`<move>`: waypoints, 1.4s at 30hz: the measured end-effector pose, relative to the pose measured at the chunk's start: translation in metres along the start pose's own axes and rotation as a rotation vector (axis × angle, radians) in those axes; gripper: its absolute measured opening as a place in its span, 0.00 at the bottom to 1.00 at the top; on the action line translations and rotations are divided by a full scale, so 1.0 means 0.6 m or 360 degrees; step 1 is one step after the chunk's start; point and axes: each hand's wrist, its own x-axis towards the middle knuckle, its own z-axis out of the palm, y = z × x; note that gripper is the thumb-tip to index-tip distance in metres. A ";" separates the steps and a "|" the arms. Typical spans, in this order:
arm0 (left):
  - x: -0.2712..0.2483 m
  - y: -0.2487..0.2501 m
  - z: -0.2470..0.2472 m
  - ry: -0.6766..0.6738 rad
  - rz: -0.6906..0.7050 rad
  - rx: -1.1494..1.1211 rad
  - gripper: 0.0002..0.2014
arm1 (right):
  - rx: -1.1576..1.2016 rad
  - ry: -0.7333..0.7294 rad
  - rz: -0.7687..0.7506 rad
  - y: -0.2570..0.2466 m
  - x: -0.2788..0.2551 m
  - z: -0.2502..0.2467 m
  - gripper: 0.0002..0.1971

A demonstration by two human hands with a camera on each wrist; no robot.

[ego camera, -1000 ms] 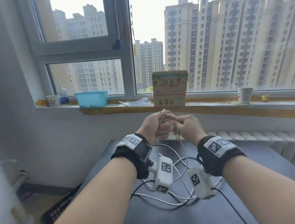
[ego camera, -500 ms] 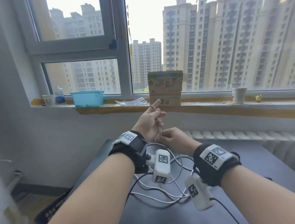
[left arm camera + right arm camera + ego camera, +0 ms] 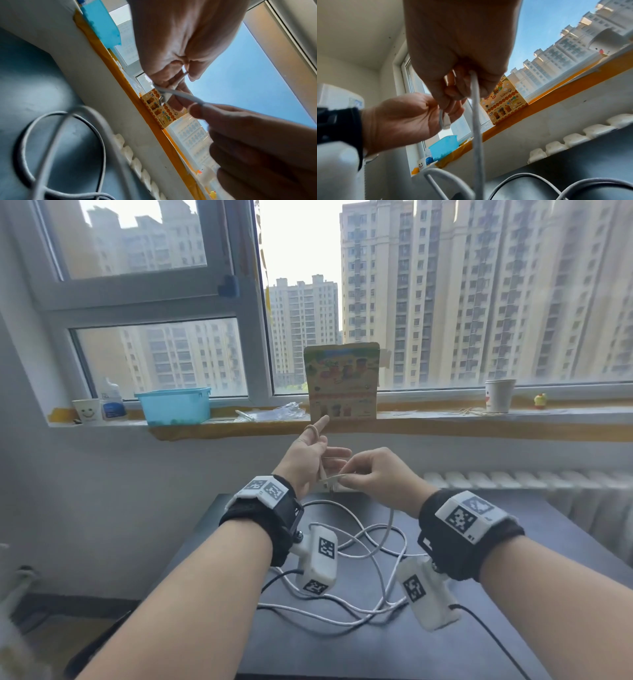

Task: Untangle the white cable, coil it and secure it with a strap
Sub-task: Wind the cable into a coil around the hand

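The white cable (image 3: 371, 556) lies in tangled loops on the dark table (image 3: 534, 611). My left hand (image 3: 327, 465) is raised above the table's far edge and holds the cable's connector end (image 3: 446, 121) in its curled fingers. Its index finger points up with a tan band (image 3: 312, 430) looped round it. My right hand (image 3: 344, 478) is just to the right and pinches the cable (image 3: 187, 97) a short way from the connector. From that pinch a strand (image 3: 476, 115) hangs straight down to the loops on the table.
On the windowsill behind stand a blue tub (image 3: 174, 409), a colourful box (image 3: 342, 381), a paper cup (image 3: 498, 395) and a small bottle (image 3: 112, 402). A white radiator (image 3: 513, 478) runs under the sill, past the table's far edge.
My hands were pressed together on the cable. Now the left index finger points up with the band on it, and the right hand has drawn a short length of cable rightwards.
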 end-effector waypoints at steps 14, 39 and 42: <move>-0.015 -0.013 0.004 -0.0085 -0.0041 0.0464 0.18 | 0.0531 0.0224 0.0008 -0.007 0.010 -0.014 0.03; -0.049 0.028 0.044 -0.0815 -0.0290 -0.0302 0.20 | 0.0616 0.0202 0.0205 0.024 0.016 0.006 0.11; -0.050 0.031 0.046 -0.0769 -0.0278 -0.0403 0.20 | 0.0572 0.0049 0.0218 0.028 0.012 0.012 0.15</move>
